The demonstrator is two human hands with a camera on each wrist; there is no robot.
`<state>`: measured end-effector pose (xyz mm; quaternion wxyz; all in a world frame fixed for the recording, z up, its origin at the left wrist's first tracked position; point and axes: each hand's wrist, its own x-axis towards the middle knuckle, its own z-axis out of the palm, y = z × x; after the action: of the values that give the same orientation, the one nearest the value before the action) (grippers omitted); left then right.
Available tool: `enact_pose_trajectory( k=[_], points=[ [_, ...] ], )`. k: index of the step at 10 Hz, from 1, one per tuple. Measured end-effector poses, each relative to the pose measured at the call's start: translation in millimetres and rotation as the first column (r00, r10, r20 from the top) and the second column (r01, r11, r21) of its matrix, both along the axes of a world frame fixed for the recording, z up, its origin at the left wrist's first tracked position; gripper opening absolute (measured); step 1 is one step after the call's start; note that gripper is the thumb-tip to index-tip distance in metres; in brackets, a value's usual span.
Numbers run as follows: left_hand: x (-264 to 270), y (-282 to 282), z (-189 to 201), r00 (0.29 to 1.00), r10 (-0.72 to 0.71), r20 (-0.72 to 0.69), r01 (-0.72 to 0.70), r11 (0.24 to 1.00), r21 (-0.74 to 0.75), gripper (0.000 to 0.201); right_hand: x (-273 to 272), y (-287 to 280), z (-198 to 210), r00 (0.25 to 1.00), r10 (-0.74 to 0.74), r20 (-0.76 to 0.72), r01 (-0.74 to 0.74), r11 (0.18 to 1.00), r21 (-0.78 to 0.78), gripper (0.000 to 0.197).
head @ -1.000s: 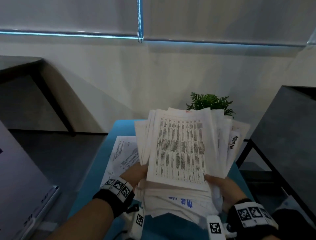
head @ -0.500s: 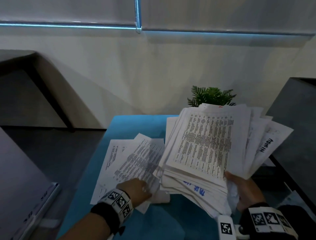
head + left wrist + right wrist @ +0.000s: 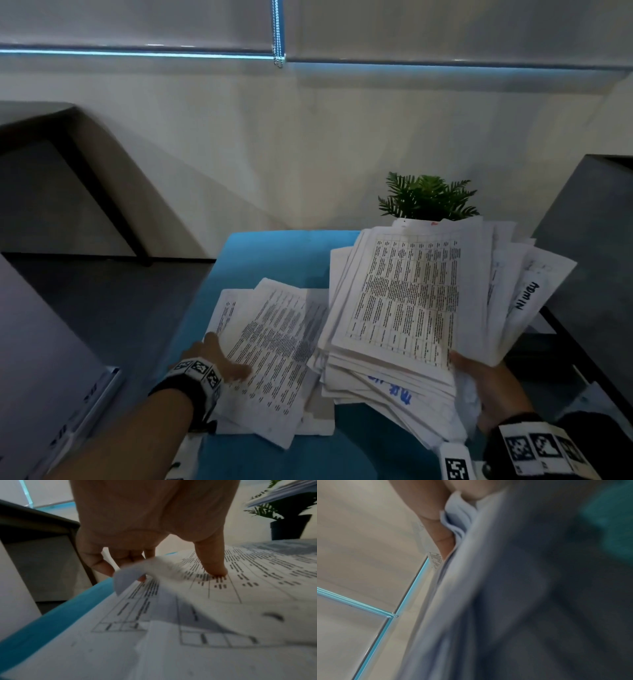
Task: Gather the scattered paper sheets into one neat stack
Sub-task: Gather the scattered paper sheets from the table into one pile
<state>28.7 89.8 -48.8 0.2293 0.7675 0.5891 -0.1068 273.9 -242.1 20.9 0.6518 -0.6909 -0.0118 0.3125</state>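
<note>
A thick, uneven stack of printed sheets (image 3: 404, 308) hangs above the right side of the teal table (image 3: 274, 253). My right hand (image 3: 486, 387) grips its near right corner, thumb on top; the right wrist view shows fingers (image 3: 440, 524) against the stack's edge (image 3: 471, 574). Several loose sheets (image 3: 274, 342) lie overlapped on the table's left half. My left hand (image 3: 227, 356) is at their left edge. In the left wrist view the thumb (image 3: 212, 563) presses on the top sheet (image 3: 240, 588) and the fingers (image 3: 102, 563) curl under its lifted edge.
A potted green plant (image 3: 428, 198) stands at the table's far end, behind the held stack. A dark desk (image 3: 589, 274) is close on the right, a grey cabinet (image 3: 41, 359) near left, and another dark desk (image 3: 51, 137) far left.
My left hand let go of the stack and dropped onto the loose sheets on the table. The right hand swung the stack to the right, alone.
</note>
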Motion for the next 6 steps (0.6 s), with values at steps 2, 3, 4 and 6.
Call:
enact_pose_trajectory(
  k=[2, 3, 4, 6],
  points=[
    [1.7, -7.5, 9.9, 0.996, -0.029, 0.088, 0.03, 1.0, -0.008, 0.052, 2.8, 4.0, -12.5, 1.0, -0.025, 0.01, 0.026, 0.999, -0.029, 0.096],
    [1.2, -15.5, 10.7, 0.998, -0.041, 0.055, 0.04, 0.999, 0.01, 0.041, -2.3, 5.6, -5.0, 1.0, -0.021, -0.008, 0.021, 1.0, -0.023, 0.066],
    [3.6, -22.1, 9.9, 0.997, -0.032, 0.066, 0.033, 0.999, -0.007, 0.047, 0.0, 4.9, -9.0, 1.0, -0.003, 0.013, 0.003, 1.0, -0.012, 0.029],
    [16.7, -32.5, 12.1, 0.98, 0.096, 0.174, -0.077, 0.991, -0.113, 0.07, 3.4, 3.9, -14.5, 1.0, 0.009, 0.009, -0.009, 0.999, -0.045, 0.007]
  ],
)
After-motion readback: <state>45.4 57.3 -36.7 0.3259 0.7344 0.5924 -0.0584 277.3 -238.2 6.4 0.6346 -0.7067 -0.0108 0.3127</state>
